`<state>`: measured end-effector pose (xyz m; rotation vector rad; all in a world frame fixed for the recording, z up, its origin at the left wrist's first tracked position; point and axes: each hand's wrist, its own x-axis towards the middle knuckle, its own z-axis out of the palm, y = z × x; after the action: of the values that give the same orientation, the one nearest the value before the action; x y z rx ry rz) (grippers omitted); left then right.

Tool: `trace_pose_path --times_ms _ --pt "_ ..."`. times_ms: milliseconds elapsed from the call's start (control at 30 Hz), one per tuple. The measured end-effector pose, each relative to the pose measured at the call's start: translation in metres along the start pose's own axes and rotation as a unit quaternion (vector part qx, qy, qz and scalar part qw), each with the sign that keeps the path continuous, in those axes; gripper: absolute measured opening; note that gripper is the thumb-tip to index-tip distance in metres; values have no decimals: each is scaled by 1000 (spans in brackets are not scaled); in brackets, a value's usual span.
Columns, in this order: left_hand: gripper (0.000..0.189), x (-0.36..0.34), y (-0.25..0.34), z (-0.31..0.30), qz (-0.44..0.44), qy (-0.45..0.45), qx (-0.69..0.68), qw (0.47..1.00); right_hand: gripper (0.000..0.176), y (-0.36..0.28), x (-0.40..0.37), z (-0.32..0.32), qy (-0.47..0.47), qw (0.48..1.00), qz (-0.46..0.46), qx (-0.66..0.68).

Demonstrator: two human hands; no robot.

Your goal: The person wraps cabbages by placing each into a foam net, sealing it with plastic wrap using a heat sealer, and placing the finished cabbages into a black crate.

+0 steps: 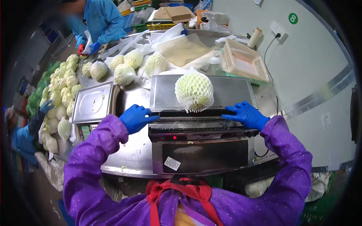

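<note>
A pale green round vegetable, seemingly a cabbage, in a white foam net (194, 91) rests on the flat metal plate (162, 92) of a film-wrapping machine (211, 135). Clear plastic film (192, 120) shows as a shiny strip near the roller slot, in front of the cabbage. My left hand (136, 118), in a blue glove, pinches at the film's left end. At the right end my right hand (247, 115), also gloved in blue, has its fingers bent over the film edge. Both hands are apart from the cabbage; their fingertips partly hide the film's ends.
Several netted cabbages (126, 74) sit behind on the steel table, near foam nets and sheets. A scale (92, 102) stands left, before a heap of bare cabbages (62, 88). Back right is a beige basket (245, 60). Co-workers (102, 22) stand back left and far left.
</note>
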<state>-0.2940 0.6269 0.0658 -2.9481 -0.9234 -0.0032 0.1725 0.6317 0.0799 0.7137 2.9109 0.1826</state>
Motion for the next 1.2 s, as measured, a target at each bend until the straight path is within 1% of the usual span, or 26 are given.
trace_pose_path --times_ms 100,233,267,300,367,400,433,500,533,567,600,633,667,700,767,800,833,867,900,933,967,1000,1033,1100,1167,1200 --pt "48 24 5 -6 64 -91 79 991 61 10 10 23 -14 998 -53 -18" --pt "47 46 0 15 120 -119 67 983 41 4 25 55 148 959 18 241" --pt "48 48 0 18 131 -131 64 981 21 -4 26 59 192 904 96 369" --pt "46 48 -3 21 115 -118 33 986 16 -11 28 56 203 805 174 530" --pt "40 42 -8 29 86 -89 -30 992 10 -22 31 47 204 511 304 778" --pt "34 40 -13 43 82 -20 -150 985 14 -30 33 46 243 469 283 800" --pt "30 41 -3 36 59 -24 -156 986 13 -33 32 48 257 431 276 820" --pt "17 32 13 63 -20 131 -344 930 13 -38 24 34 272 414 262 828" --pt "13 26 24 55 -119 152 -540 819 14 -43 19 24 251 430 271 824" --pt "11 19 35 38 -212 162 -703 659 14 -48 10 14 230 444 281 820" --pt "11 7 38 20 -218 184 -712 641 16 -52 1 3 208 456 290 815" --pt "10 -5 44 4 -224 208 -736 604 18 -54 -13 -7 189 545 298 761" --pt "10 -16 46 -17 -223 216 -722 618 21 -55 -23 -35 168 563 318 744" --pt "11 -15 51 -50 -201 287 -710 611 24 -48 -31 -76 130 659 333 661" --pt "19 -13 43 -99 -145 370 -693 601 29 -39 -24 -128 300 623 211 691" --pt "22 3 36 -115 -98 428 -649 621 24 -29 -12 -144 369 588 206 689" --pt "25 20 26 -126 -128 410 -605 671 18 -11 3 -149 412 661 195 596" --pt "26 48 -2 -114 -95 345 -544 759 27 19 15 -131 377 778 265 427" --pt "34 76 -29 -103 -49 286 -472 833 45 31 44 -109 390 742 216 500" --pt "52 105 -58 -82 14 253 -286 924 55 59 51 -73 301 861 231 339" --pt "65 122 -75 -60 37 167 -170 970 58 77 61 -45 264 914 181 250" --pt "72 130 -93 -31 80 87 -125 985 60 89 68 -33 162 967 135 143" --pt "76 134 -100 -10 111 60 -163 978 61 97 73 -21 126 975 130 126" --pt "91 129 -97 43 81 61 -173 980 62 99 79 14 49 986 122 98" --pt "110 134 -68 49 62 99 -427 897 67 98 99 83 126 910 100 382" --pt "119 141 -51 71 11 141 -453 880 69 87 107 89 156 870 110 455"
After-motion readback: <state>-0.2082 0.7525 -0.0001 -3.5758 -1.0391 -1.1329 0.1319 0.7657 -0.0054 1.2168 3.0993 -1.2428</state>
